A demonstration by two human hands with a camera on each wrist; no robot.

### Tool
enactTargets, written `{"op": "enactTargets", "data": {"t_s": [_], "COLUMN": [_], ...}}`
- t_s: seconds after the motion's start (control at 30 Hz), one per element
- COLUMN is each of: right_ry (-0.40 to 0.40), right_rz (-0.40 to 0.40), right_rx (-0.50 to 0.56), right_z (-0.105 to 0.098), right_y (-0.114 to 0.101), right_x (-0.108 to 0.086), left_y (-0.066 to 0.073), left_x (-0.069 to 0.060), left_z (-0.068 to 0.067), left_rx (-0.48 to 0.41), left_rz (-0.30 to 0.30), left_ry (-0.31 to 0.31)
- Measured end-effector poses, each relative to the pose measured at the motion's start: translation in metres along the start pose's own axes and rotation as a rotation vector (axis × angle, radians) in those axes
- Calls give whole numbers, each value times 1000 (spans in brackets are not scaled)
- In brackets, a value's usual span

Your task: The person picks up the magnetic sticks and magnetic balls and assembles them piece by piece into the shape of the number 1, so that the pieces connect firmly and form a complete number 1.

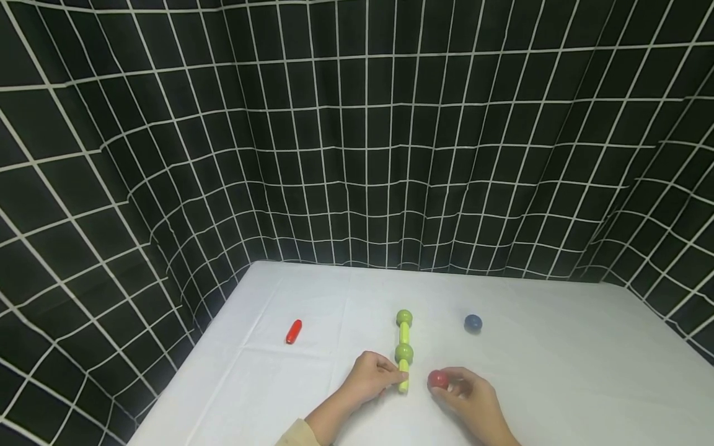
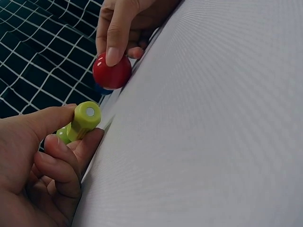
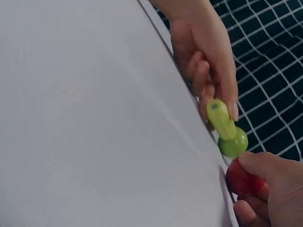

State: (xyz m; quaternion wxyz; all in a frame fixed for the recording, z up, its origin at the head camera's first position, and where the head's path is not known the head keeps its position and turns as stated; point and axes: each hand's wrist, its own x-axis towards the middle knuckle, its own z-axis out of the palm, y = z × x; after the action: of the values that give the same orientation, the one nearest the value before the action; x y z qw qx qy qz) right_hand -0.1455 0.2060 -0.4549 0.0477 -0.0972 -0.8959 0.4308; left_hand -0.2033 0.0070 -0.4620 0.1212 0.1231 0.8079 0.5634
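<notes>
A chain of green balls (image 1: 404, 353) and yellow-green rods (image 1: 404, 333) lies front to back on the white table. The left hand (image 1: 369, 379) pinches the nearest rod (image 2: 85, 119) between thumb and finger; its free end faces the left wrist camera. Just right of that rod, the right hand (image 1: 474, 399) holds a red ball (image 1: 437, 379) between thumb and fingers, apart from the chain. In the right wrist view the red ball (image 3: 244, 177) appears beside a green ball (image 3: 233, 143).
A red rod (image 1: 294, 332) lies on the left part of the white table (image 1: 268, 384). A blue ball (image 1: 473, 323) sits to the right, behind the right hand. Dark cloth with a white grid (image 1: 357, 136) hangs behind and at both sides.
</notes>
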Motion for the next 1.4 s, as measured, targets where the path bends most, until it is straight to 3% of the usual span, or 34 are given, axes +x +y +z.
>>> {"op": "enactTargets", "data": {"t_s": [0.43, 0.93, 1.1, 1.4], "right_ry": [-47, -187, -198, -211], "right_rz": [14, -123, -120, -188], "right_rx": [11, 94, 81, 101], "right_z": [14, 20, 22, 27], "right_y": [-9, -13, -14, -15], "right_x": [-11, -20, -22, -23], "left_y": [-1, -1, 0, -1], "left_x": [1, 0, 1, 0], "left_z": [0, -1, -1, -1], "left_rx": [14, 7, 9, 17], "left_rz": [6, 15, 15, 30], "left_ry": [-4, -12, -14, -10]}}
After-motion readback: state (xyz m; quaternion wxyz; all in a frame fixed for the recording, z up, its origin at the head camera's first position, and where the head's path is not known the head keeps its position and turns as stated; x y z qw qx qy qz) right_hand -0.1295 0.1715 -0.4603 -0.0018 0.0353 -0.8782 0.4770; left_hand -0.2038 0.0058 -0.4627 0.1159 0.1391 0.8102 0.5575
